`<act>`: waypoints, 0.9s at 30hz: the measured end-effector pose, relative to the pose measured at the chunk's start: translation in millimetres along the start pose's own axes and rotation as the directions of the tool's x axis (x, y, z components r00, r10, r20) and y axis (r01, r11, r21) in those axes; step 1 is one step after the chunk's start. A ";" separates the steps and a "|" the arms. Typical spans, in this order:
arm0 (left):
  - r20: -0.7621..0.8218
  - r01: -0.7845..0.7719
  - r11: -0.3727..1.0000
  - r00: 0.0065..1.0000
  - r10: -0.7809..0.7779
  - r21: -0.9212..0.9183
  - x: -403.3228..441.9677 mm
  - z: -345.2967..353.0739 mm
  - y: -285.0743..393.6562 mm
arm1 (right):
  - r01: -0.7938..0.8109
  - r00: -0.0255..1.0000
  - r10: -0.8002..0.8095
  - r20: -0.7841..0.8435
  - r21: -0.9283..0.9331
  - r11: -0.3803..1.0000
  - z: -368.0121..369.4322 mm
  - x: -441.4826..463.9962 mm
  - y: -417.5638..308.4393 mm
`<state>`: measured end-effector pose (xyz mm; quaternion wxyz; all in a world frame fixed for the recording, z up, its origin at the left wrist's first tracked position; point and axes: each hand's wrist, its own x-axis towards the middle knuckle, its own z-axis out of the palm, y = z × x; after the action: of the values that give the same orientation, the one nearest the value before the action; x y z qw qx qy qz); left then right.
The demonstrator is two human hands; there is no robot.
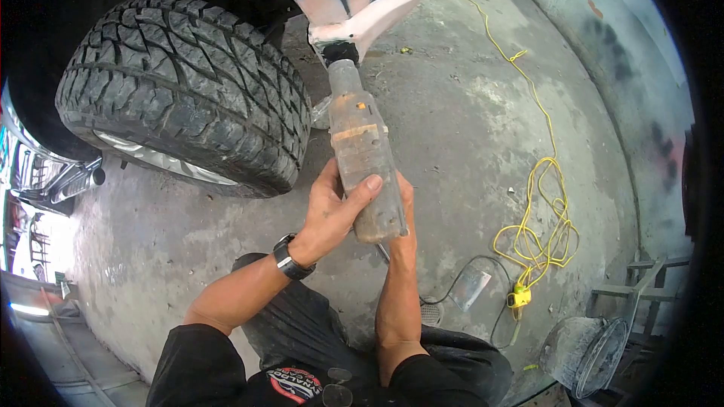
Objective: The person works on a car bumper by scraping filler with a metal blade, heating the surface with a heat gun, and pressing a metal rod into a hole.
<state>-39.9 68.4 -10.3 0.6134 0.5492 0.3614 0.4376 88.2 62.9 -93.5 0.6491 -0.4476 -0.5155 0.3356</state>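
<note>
A long, dusty grey power tool (362, 154) with orange marks is held out in front of me, its narrow end pointing away. My left hand (335, 207) wraps its near part, the thumb lying across the top. On the other side, my right hand (407, 200) grips it from the right and below; most of those fingers are hidden behind the body. The tool's far end meets or overlaps the lower corner of a car body panel (392, 15), patched in pale pink and dark grey. I cannot tell whether they touch.
A large treaded tire (185, 94) stands left of the tool. On the concrete floor to the right lie a coiled yellow cord (539, 226), its yellow connector (519, 298) and a flat grey piece (471, 289). A dusty bucket (577, 354) sits at lower right, near the wall (603, 53).
</note>
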 end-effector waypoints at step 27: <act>0.007 -0.068 0.997 0.998 0.068 -0.031 -1.1 3.1 12.6 | 0.067 0.998 -0.067 0.001 -0.033 0.997 -3.7 5.6 -24.5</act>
<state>-39.2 66.3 2.6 0.6082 0.5534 0.3330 0.4615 92.5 57.8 -69.0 0.6527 -0.4405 -0.5356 0.3052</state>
